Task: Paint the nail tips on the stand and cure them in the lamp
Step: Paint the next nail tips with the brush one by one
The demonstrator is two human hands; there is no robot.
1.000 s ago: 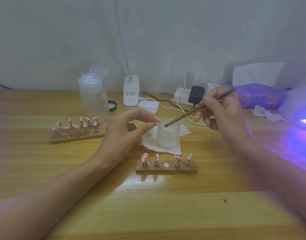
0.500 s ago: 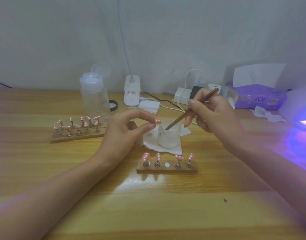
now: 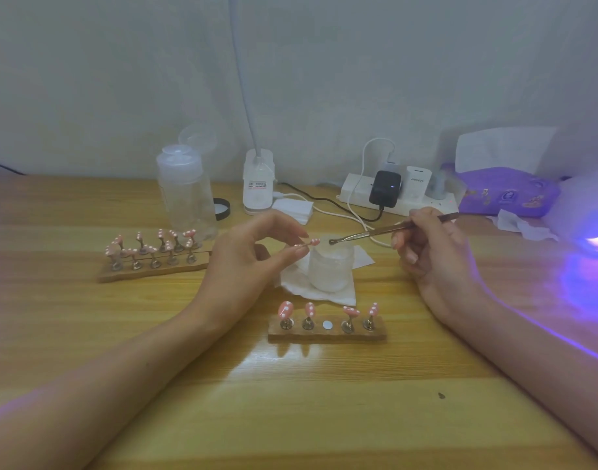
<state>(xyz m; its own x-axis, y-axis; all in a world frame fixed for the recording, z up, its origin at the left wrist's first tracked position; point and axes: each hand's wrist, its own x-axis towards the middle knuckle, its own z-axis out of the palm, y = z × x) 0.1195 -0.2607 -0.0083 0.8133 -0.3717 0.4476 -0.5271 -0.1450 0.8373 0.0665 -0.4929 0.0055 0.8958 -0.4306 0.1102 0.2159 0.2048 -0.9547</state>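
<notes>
Near the middle of the counter (image 3: 290, 401), the left hand (image 3: 246, 262) is pinching one pink nail tip (image 3: 313, 241) between the thumb and the first finger, so this hand is closed on it. The nail tip is sitting on a thin peg. Its long axis is lying almost level, left to right, with the pink end pointing right, toward the brush (image 3: 392, 229). It is hanging just above the left edge of a small frosted jar (image 3: 331, 269); I cannot tell if it is touching the rim.

The right hand (image 3: 433, 256) is gripping the brush with curled fingers around the back part of the handle. The brush is lying on a slanted line, from upper right to lower left. Its dark end is pointing left, over the mouth of the jar, near the nail tip but apart from it.

The jar is standing on a white tissue (image 3: 324, 293). Just in front of it, the stand (image 3: 326, 334) is lying with its long side left to right. Four pink tips with white dots are standing on it, and the middle place is showing only a white round spot. A second stand (image 3: 155, 268) with many pink tips is lying to the left, next to a clear bottle (image 3: 185, 195). At the far right edge, the lamp (image 3: 592, 212) is glowing violet.
</notes>
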